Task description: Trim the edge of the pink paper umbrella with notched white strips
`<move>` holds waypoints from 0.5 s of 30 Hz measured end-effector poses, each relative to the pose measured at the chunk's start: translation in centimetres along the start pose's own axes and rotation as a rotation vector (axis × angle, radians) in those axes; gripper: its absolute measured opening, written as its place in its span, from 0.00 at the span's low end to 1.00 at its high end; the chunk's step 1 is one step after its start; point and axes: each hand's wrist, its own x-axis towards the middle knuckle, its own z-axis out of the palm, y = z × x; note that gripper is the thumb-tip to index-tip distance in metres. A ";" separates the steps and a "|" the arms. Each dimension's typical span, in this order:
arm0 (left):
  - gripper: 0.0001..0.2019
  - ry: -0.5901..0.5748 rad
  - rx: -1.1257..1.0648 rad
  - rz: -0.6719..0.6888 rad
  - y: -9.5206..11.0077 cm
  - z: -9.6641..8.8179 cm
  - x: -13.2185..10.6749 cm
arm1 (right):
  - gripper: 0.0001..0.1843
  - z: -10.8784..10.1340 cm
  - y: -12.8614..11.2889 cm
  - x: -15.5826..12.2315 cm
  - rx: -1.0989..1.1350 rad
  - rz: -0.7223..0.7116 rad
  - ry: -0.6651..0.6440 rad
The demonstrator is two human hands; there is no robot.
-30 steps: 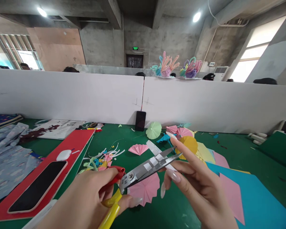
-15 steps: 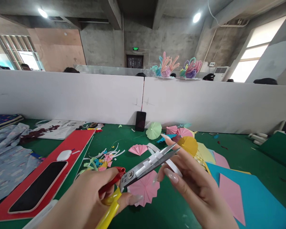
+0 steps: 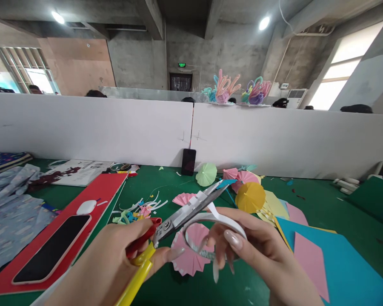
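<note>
My left hand (image 3: pixel 115 259) is closed around the red and yellow handles of a pair of scissors (image 3: pixel 181 212), whose steel blades point up and to the right. My right hand (image 3: pixel 258 250) grips a roll of white tape (image 3: pixel 207 223) just below the blades. A white strip from the roll lies along the blades. Under both hands a pink pleated paper fan (image 3: pixel 191 255) lies on the green table (image 3: pixel 166 182).
A phone (image 3: pixel 51 248) and a white earbud case (image 3: pixel 86 207) rest on a red board at left. Paper umbrellas (image 3: pixel 250 195), coloured paper sheets (image 3: pixel 335 263) and paper scraps (image 3: pixel 137 208) lie around. A dark phone (image 3: pixel 188 161) leans on the white partition (image 3: pixel 274 140).
My right hand dropped from the blade tips and closed on the tape roll. The scissors swung a little left and up, with the white strip trailing along the blades.
</note>
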 end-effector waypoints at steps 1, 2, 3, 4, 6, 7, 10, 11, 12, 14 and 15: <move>0.20 -0.024 0.014 -0.025 0.2 -0.1 0.0 | 0.14 0.1 0.0 0.1 0.079 0.006 -0.038; 0.20 -0.042 0.033 -0.038 0.4 -0.1 -0.1 | 0.14 0.1 0.1 0.2 0.137 0.010 -0.059; 0.21 -0.039 0.044 -0.033 0.6 -0.1 -0.1 | 0.14 0.2 0.1 0.3 0.170 0.011 -0.064; 0.21 -0.039 0.053 -0.023 0.7 -0.1 -0.2 | 0.14 0.2 0.2 0.4 0.182 0.008 -0.063; 0.21 -0.029 0.066 0.003 0.6 0.1 -0.2 | 0.13 0.3 0.2 0.7 0.162 -0.008 -0.040; 0.21 -0.016 0.061 0.015 0.5 0.1 -0.2 | 0.13 0.4 0.1 0.8 0.141 -0.017 -0.029; 0.18 0.023 0.015 0.030 0.0 0.2 -0.2 | 0.13 0.4 -0.1 1.1 0.067 -0.029 -0.001; 0.17 0.035 -0.005 0.038 -0.1 0.2 -0.2 | 0.13 0.4 -0.1 1.1 0.043 -0.033 0.010; 0.16 0.046 -0.021 0.050 -0.1 0.1 -0.2 | 0.13 0.4 -0.1 1.1 0.019 -0.036 0.020; 0.16 0.061 -0.027 0.070 0.1 0.1 -0.2 | 0.13 0.4 -0.1 1.1 -0.034 -0.042 0.047; 0.15 0.066 -0.020 0.072 0.3 0.1 -0.2 | 0.13 0.4 -0.1 1.1 -0.062 -0.043 0.064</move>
